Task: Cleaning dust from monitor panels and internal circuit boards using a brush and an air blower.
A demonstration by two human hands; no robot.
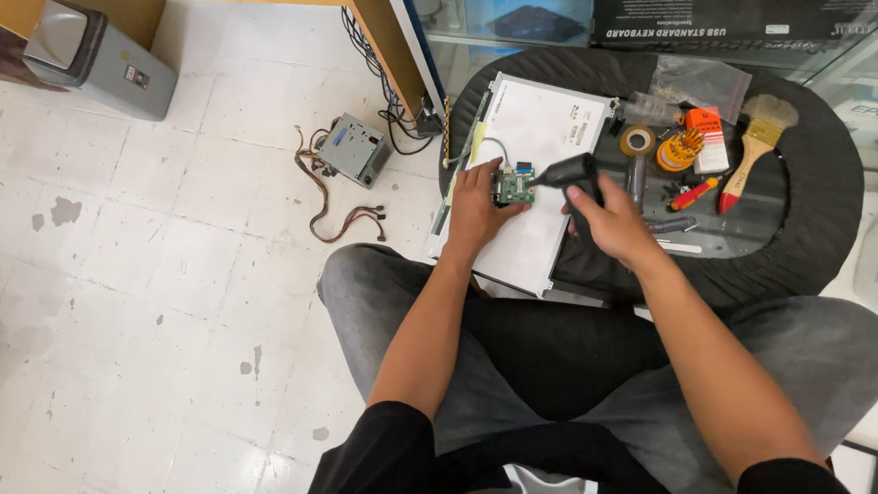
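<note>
Round table [819,247]: one panel [533,182], one brush [755,143], two screwdrivers [697,190].

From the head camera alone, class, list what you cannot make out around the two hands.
- Small green circuit board: near edge hidden under the left hand; parts too small to tell.
- Black tool: grip covered by the right hand; its tip is unclear.
- White panel: lower edge hidden behind the forearms.
- Paintbrush: sharp, but nearby small parts are unreadable.
</note>
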